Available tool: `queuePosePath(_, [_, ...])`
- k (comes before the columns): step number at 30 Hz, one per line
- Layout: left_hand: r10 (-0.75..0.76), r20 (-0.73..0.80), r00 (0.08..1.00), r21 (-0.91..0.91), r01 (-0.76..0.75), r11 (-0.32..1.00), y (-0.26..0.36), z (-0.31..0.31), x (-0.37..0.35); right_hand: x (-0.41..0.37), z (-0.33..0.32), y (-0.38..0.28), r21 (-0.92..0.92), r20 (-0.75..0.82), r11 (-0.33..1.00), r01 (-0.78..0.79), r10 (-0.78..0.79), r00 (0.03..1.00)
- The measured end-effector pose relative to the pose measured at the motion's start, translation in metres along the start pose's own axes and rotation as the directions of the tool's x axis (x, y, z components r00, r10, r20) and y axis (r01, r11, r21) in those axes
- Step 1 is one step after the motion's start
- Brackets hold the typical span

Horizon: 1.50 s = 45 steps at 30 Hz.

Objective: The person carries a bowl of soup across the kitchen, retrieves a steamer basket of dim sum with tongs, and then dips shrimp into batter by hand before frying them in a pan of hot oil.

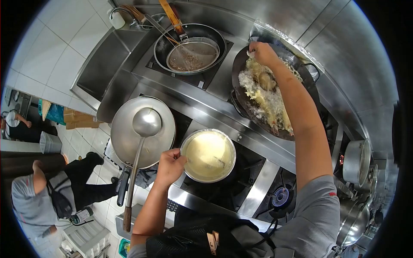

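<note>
My left hand (171, 167) is closed on the rim of a round metal bowl (189, 173) that holds pale yellow batter (206, 152). Over the far side of a large dark wok (241, 92), my right hand (263, 52) has its fingers pinched round a small whitish piece. Pale battered food (269, 105) bubbles in the oil below that hand and forearm. The forearm hides part of the wok.
A strainer (192, 56) lies in a black pan (161, 49) at the back. A ladle (146, 122) rests across a wide pan (118, 129) at left. A burner flame (280, 196) burns at front right. A co-worker (51, 193) is at far left.
</note>
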State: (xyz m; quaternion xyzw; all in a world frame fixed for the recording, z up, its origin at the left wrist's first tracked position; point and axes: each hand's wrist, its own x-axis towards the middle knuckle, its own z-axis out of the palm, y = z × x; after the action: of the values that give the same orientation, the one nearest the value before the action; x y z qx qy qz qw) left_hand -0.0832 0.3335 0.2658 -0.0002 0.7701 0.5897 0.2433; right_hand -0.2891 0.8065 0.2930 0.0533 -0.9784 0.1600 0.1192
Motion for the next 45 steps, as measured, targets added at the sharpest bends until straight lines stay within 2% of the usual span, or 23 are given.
queuePosePath(1, [-0.002,0.001,1.000,0.001,0.002,1.000,0.000,0.000,0.001,0.000,0.002,0.001,-0.044,-0.068,0.999,-0.021,0.018,0.997])
queuePosePath(4, [-0.006,0.003,1.000,0.003,0.006,1.000,0.003,0.001,0.001,0.005,0.008,0.009,-0.087,-0.106,0.993,-0.081,0.072,0.992])
queuePosePath(8, [-0.002,0.010,1.000,0.022,0.002,1.000,0.004,0.000,0.003,0.002,-0.004,-0.005,-0.149,-0.071,0.977,-0.150,0.140,0.988])
queuePosePath(10, [-0.006,0.011,1.000,0.041,0.006,0.999,0.008,0.000,0.001,-0.001,-0.014,-0.017,-0.247,-0.071,0.949,-0.196,0.184,0.980])
queuePosePath(11, [-0.009,0.012,1.000,0.028,0.009,1.000,0.010,0.001,0.000,0.000,-0.017,-0.019,-0.246,-0.072,0.950,-0.194,0.182,0.981])
queuePosePath(13, [-0.014,0.014,1.000,0.015,0.014,1.000,0.010,0.000,-0.001,0.000,-0.023,-0.024,-0.238,-0.194,0.947,-0.214,0.169,0.966])
queuePosePath(16, [0.008,0.025,1.000,0.020,-0.009,1.000,0.008,0.001,-0.001,0.005,-0.048,-0.029,-0.267,-0.278,0.943,-0.199,0.123,0.953])
queuePosePath(18, [0.042,0.013,0.999,0.019,-0.043,0.999,0.008,0.002,-0.002,-0.003,-0.081,-0.054,-0.204,-0.284,0.948,-0.243,0.181,0.942])
queuePosePath(20, [0.063,0.041,0.997,-0.001,-0.063,0.998,0.001,0.006,0.000,-0.023,-0.112,-0.085,-0.023,-0.240,0.991,-0.132,0.122,0.963])
queuePosePath(21, [0.072,0.054,0.996,-0.019,-0.071,0.997,0.000,0.007,-0.001,-0.039,-0.130,-0.114,0.006,-0.170,0.990,-0.138,0.137,0.976])
queuePosePath(22, [0.080,0.065,0.995,-0.016,-0.079,0.997,0.003,0.008,-0.003,-0.059,-0.142,-0.138,0.001,-0.180,0.989,-0.147,0.145,0.973])
queuePosePath(24, [0.120,0.077,0.990,-0.056,-0.116,0.992,0.010,0.016,-0.008,-0.104,-0.155,-0.181,0.044,0.070,0.999,0.007,-0.010,0.997])
queuePosePath(26, [0.114,0.113,0.987,-0.058,-0.108,0.993,0.016,0.022,-0.013,-0.152,-0.147,-0.217,0.176,0.177,0.975,0.137,-0.169,0.970])
queuePosePath(28, [0.127,0.133,0.983,-0.012,-0.126,0.992,0.030,0.029,-0.026,-0.195,-0.142,-0.257,0.184,0.434,0.980,0.080,-0.154,0.888])
queuePosePath(30, [0.100,0.169,0.981,0.024,-0.105,0.994,0.039,0.035,-0.038,-0.234,-0.109,-0.278,0.177,0.501,0.974,0.144,-0.215,0.838])
queuePosePath(31, [0.129,0.199,0.972,-0.029,-0.126,0.992,0.041,0.039,-0.046,-0.252,-0.095,-0.291,0.067,0.538,0.983,0.171,-0.180,0.823])
queuePosePath(32, [0.136,0.202,0.970,-0.024,-0.134,0.991,0.039,0.043,-0.055,-0.266,-0.082,-0.301,-0.049,0.565,0.978,0.203,-0.141,0.813])
queuePosePath(34, [0.135,0.227,0.965,0.011,-0.141,0.990,0.040,0.051,-0.064,-0.286,-0.050,-0.303,-0.040,0.554,0.975,0.219,-0.160,0.817])
queuePosePath(36, [0.138,0.234,0.962,0.032,-0.150,0.988,0.039,0.056,-0.075,-0.299,-0.046,-0.318,-0.021,0.555,0.974,0.223,-0.175,0.814])
queuePosePath(38, [0.132,0.239,0.962,0.103,-0.160,0.982,0.035,0.059,-0.085,-0.311,-0.042,-0.332,-0.086,0.696,0.979,0.184,-0.073,0.715])
queuePosePath(39, [0.129,0.244,0.961,0.106,-0.159,0.982,0.034,0.061,-0.090,-0.317,-0.040,-0.334,-0.073,0.705,0.982,0.173,-0.072,0.705])
queuePosePath(43, [0.140,0.244,0.960,0.143,-0.179,0.973,0.033,0.066,-0.111,-0.341,-0.028,-0.339,-0.086,0.663,0.981,0.173,-0.073,0.745])
queuePosePath(45, [0.152,0.240,0.959,0.147,-0.191,0.971,0.036,0.068,-0.121,-0.349,-0.032,-0.341,-0.034,0.631,0.988,0.150,-0.095,0.770])
